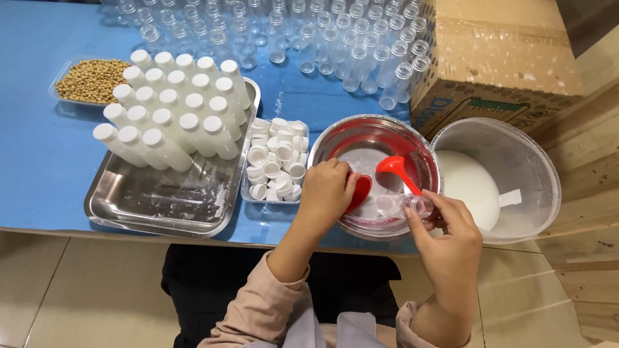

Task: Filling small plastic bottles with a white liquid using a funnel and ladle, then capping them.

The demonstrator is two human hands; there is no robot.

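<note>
My left hand (327, 191) reaches into a clear bowl (373, 124) with a red inside and grips a red plastic piece (361, 192), possibly a funnel. My right hand (449, 236) is at the bowl's near right rim, its fingers closed on a small clear bottle (405, 205) held over the bowl. A red ladle (394, 166) lies in the bowl, and its handle slants towards my right fingers. Whitish liquid films the bowl's bottom.
To the right stands a large clear tub (519, 151) of white liquid (467, 187), with a cardboard box (496, 58) behind. On the blue table (39, 148): a metal tray (161, 203) of white capped bottles (174, 109), loose white caps (277, 158), soybeans (90, 80), several empty clear bottles (322, 38).
</note>
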